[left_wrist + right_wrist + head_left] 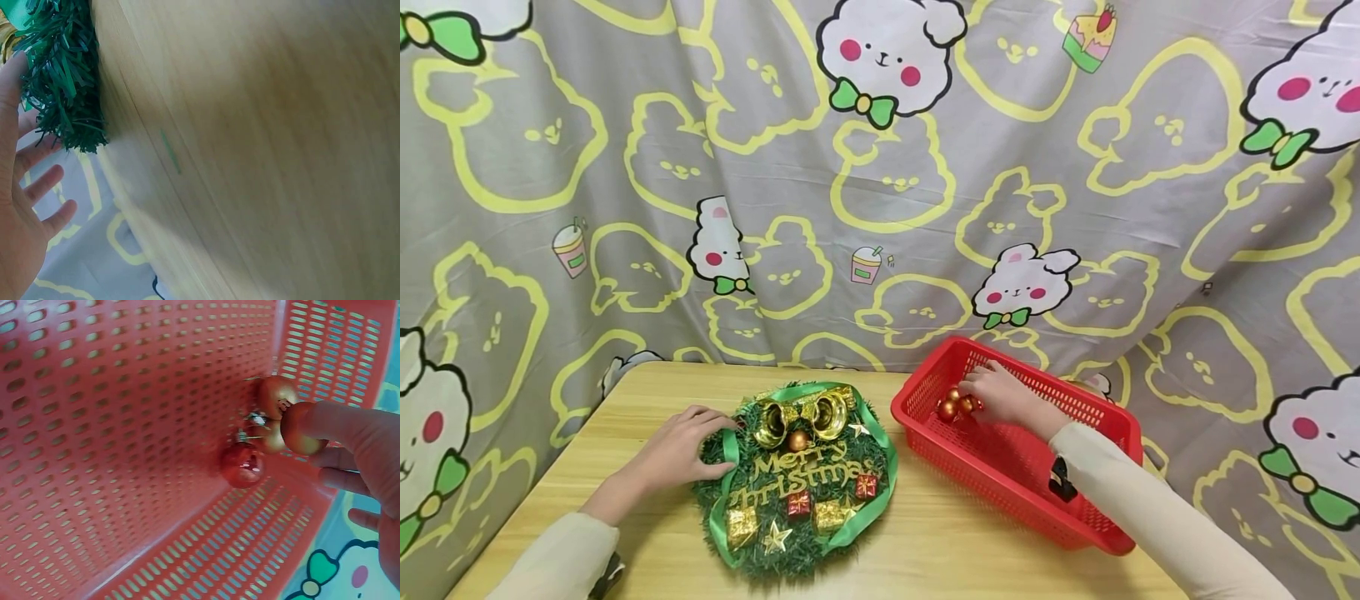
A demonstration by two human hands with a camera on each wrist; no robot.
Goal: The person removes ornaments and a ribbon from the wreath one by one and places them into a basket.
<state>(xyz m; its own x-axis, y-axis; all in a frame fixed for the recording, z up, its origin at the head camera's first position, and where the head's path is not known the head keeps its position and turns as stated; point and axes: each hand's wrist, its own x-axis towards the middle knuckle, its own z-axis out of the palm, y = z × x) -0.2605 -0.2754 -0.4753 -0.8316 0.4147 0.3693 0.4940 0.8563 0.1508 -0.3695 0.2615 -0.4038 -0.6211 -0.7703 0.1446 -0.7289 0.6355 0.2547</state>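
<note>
A green tinsel Christmas wreath (793, 546) lies on the table, bearing a gold "Merry Christmas" sign (805, 475), two gold bells (829, 417), a matte gold ball (798, 441), small gift boxes, stars and green ribbon. At its left edge is my left hand (681, 446), fingers spread and fairly straight, the thumb by the ribbon. Inside the red basket (1000, 508), my right hand (1000, 393) pinches a matte gold Christmas ball (301, 431) between thumb and fingers. A shiny red ball (242, 465) and more gold balls (275, 394) lie in the basket's corner beside it.
The light wooden table (617, 417) carries the wreath at left and the slanted basket at right. A grey curtain (790, 183) with cartoon figures hangs behind the table's back edge. A thin green strand (170, 152) lies on the wood.
</note>
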